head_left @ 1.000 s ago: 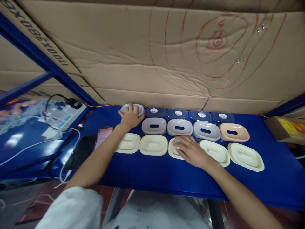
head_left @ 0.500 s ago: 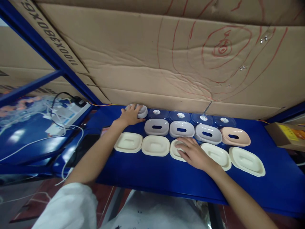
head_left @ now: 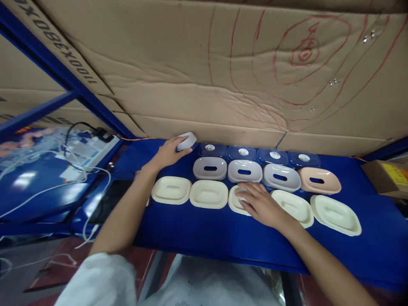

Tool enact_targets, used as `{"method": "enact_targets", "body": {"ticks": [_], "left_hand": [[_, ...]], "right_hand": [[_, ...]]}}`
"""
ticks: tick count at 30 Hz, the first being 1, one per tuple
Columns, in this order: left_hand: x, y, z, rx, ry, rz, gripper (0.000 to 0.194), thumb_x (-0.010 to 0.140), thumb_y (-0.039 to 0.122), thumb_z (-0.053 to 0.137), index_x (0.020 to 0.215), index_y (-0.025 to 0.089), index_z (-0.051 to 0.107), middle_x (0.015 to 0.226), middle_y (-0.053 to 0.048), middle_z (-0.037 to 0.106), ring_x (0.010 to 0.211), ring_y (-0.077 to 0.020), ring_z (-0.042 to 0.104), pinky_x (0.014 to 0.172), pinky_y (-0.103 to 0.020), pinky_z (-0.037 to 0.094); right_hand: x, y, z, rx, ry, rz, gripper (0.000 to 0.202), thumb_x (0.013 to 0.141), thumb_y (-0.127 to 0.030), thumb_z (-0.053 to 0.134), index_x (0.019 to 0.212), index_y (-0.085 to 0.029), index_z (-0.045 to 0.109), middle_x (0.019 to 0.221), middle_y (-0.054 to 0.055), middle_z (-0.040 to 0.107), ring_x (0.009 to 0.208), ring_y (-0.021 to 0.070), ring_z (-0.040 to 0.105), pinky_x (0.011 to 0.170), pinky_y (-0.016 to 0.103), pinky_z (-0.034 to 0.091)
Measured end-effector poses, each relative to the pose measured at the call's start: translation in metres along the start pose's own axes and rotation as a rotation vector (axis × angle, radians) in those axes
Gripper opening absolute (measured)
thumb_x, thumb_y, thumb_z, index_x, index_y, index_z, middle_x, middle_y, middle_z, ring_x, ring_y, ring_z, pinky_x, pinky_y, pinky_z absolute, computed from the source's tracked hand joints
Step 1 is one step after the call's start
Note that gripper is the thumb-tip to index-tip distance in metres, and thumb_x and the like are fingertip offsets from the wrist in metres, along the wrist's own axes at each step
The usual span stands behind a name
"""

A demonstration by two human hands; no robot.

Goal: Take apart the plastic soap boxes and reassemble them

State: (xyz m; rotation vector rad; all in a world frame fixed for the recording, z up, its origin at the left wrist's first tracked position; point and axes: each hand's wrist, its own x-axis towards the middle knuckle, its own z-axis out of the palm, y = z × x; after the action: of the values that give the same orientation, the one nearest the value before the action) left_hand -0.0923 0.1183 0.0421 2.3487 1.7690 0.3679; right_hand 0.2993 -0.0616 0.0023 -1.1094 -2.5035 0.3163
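At the back left, my left hand (head_left: 170,152) grips a grey oval dish (head_left: 187,141), which is tilted up. My right hand (head_left: 259,203) rests with spread fingers on the middle cream tray (head_left: 234,199) in the front row. Other cream trays (head_left: 208,194) lie on both sides of it. Behind them stand three grey slotted dishes (head_left: 210,168) and a peach slotted dish (head_left: 320,180). Clear lids with round stickers (head_left: 242,154) form the back row.
The blue table (head_left: 197,231) meets a cardboard wall (head_left: 178,72) at the back. A power strip (head_left: 92,155) with white cables lies at the left, near a dark phone-like slab (head_left: 111,199). At the right edge sits a cardboard box (head_left: 379,180).
The grey dish at the back left has gone from lying flat to tilted up in my left hand. My right hand stays on the middle cream tray. The view has shifted slightly.
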Motion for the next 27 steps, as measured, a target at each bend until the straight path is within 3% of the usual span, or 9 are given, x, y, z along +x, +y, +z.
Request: {"method": "enact_targets", "body": {"ticks": [6,13,17,22,27], "left_hand": [[-0.013,0.004,0.014,-0.05,0.026,-0.042,0.07,0.097,0.058,0.067,0.16,0.029,0.056,0.171,-0.014,0.048,0.159,-0.0395,0.039,0.127,-0.064,0.029],[-0.013,-0.005,0.007,-0.198,0.155,-0.053,0.07,0.1,0.063,0.057,0.154,0.019,0.061,0.157,-0.012,0.063,0.144,-0.0307,0.058,0.123,-0.041,0.044],[-0.017,-0.014,0.002,-0.225,0.237,-0.123,0.067,0.104,0.061,0.048,0.149,0.015,0.062,0.143,-0.013,0.071,0.126,-0.0305,0.068,0.112,-0.041,0.053],[-0.024,-0.015,0.002,-0.157,0.283,-0.171,0.066,0.099,0.055,0.059,0.155,0.019,0.058,0.158,-0.014,0.061,0.143,-0.033,0.057,0.122,-0.047,0.044],[-0.034,-0.007,0.006,-0.062,0.272,-0.238,0.066,0.099,0.054,0.063,0.157,0.023,0.059,0.166,-0.017,0.051,0.156,-0.0419,0.042,0.126,-0.063,0.033]], "right_hand": [[0.0,0.001,0.001,-0.003,-0.003,-0.001,0.028,0.11,-0.027,0.054,0.132,-0.025,0.07,0.151,0.015,0.065,0.138,0.0342,0.061,0.109,0.055,0.053],[-0.001,0.003,0.002,-0.015,-0.013,0.006,0.027,0.111,-0.03,0.053,0.133,-0.025,0.069,0.152,0.014,0.064,0.139,0.0342,0.061,0.109,0.055,0.052],[-0.001,0.002,0.002,-0.006,-0.016,0.016,0.028,0.111,-0.03,0.053,0.133,-0.026,0.069,0.152,0.014,0.065,0.139,0.0341,0.061,0.11,0.055,0.053],[0.0,0.001,0.001,-0.005,-0.019,0.015,0.028,0.111,-0.029,0.053,0.133,-0.024,0.069,0.151,0.015,0.065,0.14,0.0341,0.06,0.11,0.055,0.052],[0.0,0.001,0.0,-0.001,-0.024,0.024,0.028,0.111,-0.029,0.054,0.133,-0.024,0.069,0.151,0.015,0.065,0.14,0.0337,0.06,0.11,0.055,0.052]]}}
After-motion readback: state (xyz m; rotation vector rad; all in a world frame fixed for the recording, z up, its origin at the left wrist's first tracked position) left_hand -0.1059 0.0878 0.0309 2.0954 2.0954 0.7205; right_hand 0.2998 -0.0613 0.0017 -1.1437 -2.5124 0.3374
